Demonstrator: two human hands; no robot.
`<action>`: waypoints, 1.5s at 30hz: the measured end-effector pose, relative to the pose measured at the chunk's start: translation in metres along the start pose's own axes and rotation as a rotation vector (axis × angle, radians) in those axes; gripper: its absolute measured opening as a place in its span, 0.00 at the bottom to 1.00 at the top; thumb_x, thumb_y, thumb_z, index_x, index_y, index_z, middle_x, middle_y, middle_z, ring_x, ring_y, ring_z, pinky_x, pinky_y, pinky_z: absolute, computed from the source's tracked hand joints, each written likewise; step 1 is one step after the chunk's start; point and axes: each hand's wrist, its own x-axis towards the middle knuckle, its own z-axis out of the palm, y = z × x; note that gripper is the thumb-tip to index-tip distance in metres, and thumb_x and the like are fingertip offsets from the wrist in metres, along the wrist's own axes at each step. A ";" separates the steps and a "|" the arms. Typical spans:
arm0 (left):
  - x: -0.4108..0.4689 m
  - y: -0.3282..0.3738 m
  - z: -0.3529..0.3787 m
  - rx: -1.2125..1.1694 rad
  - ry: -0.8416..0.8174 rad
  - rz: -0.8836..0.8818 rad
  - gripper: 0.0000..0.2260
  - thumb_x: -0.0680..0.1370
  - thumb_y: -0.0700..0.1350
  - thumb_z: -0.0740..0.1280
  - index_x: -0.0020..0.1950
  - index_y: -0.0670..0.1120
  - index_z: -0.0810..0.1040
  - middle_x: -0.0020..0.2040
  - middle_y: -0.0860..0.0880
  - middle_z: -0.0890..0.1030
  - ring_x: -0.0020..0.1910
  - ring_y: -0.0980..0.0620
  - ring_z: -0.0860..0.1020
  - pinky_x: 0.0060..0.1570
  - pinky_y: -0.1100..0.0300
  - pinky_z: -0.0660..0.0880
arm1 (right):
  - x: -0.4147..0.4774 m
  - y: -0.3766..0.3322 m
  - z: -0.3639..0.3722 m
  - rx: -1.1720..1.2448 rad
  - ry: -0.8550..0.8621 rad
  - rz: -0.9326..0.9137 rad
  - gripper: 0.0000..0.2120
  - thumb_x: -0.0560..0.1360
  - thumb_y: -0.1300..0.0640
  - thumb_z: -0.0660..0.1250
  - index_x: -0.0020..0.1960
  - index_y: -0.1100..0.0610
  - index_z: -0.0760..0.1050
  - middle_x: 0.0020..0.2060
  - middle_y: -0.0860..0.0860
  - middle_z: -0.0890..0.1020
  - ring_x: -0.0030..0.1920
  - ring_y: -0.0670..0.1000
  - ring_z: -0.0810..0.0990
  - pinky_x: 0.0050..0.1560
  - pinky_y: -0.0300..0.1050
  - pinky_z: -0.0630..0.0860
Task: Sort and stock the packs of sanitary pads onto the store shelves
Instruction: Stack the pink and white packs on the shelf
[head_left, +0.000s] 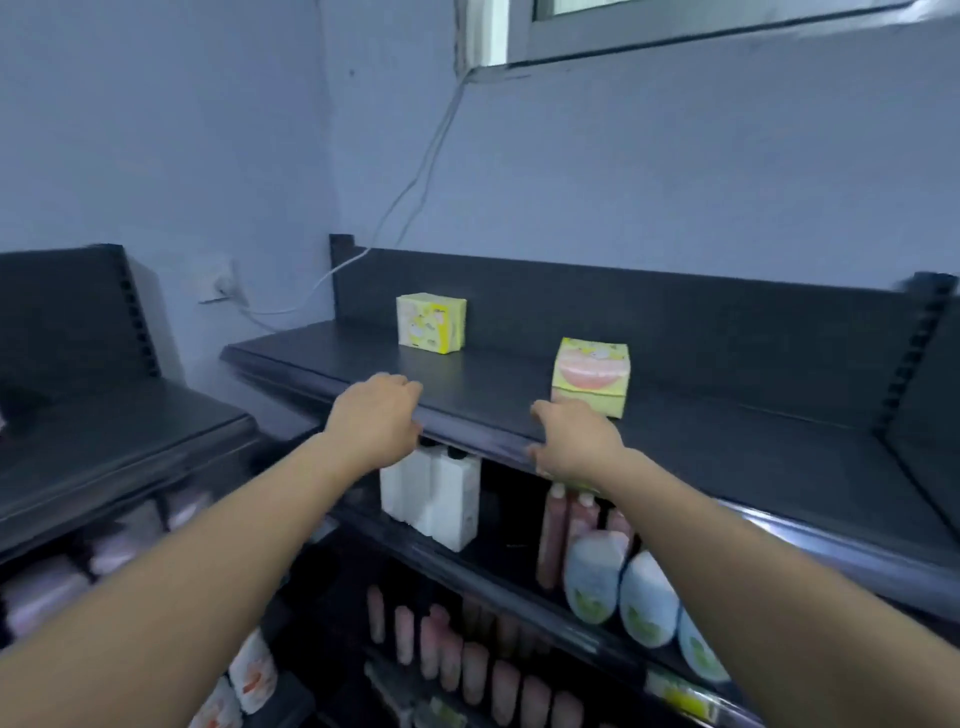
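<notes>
- L hand (376, 415) at front lip of top shelf (727, 431), fingers curled; can't tell if gripping.
- R hand (576, 441) at same lip, fingers hidden, grip unclear.
- Near yellow pack (592, 376) upright just beyond R hand; contact unclear.
- Far yellow pack (431, 323) further left, towards back panel.
- White bottles (431, 499) on shelf below.

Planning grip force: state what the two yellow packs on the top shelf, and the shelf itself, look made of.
Far yellow pack: likely thin printed plastic film, faint sheen; soft, slightly bulged faces.
Near yellow pack: same look, though blur leaves coated card possible.
Top shelf: probably painted metal, matt dark grey; thin board with a rolled front lip.
</notes>
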 end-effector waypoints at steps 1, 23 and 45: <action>0.004 0.024 -0.002 -0.022 0.008 0.047 0.16 0.79 0.50 0.61 0.63 0.45 0.72 0.60 0.47 0.75 0.62 0.46 0.72 0.57 0.49 0.72 | -0.016 0.021 -0.006 -0.012 0.005 0.052 0.19 0.76 0.49 0.65 0.65 0.56 0.70 0.61 0.55 0.75 0.62 0.58 0.73 0.52 0.48 0.72; 0.026 0.570 -0.072 -0.362 0.047 0.685 0.17 0.80 0.51 0.61 0.67 0.46 0.71 0.61 0.48 0.74 0.64 0.47 0.70 0.55 0.51 0.73 | -0.345 0.437 -0.124 -0.234 0.038 0.771 0.21 0.74 0.43 0.63 0.63 0.53 0.73 0.59 0.53 0.77 0.61 0.57 0.74 0.58 0.50 0.73; 0.105 0.915 -0.072 -0.212 -0.400 1.091 0.50 0.58 0.66 0.75 0.74 0.67 0.52 0.77 0.56 0.38 0.76 0.48 0.37 0.69 0.38 0.61 | -0.455 0.761 -0.127 -0.066 0.187 1.207 0.27 0.76 0.54 0.65 0.73 0.50 0.63 0.71 0.56 0.62 0.68 0.60 0.64 0.63 0.52 0.69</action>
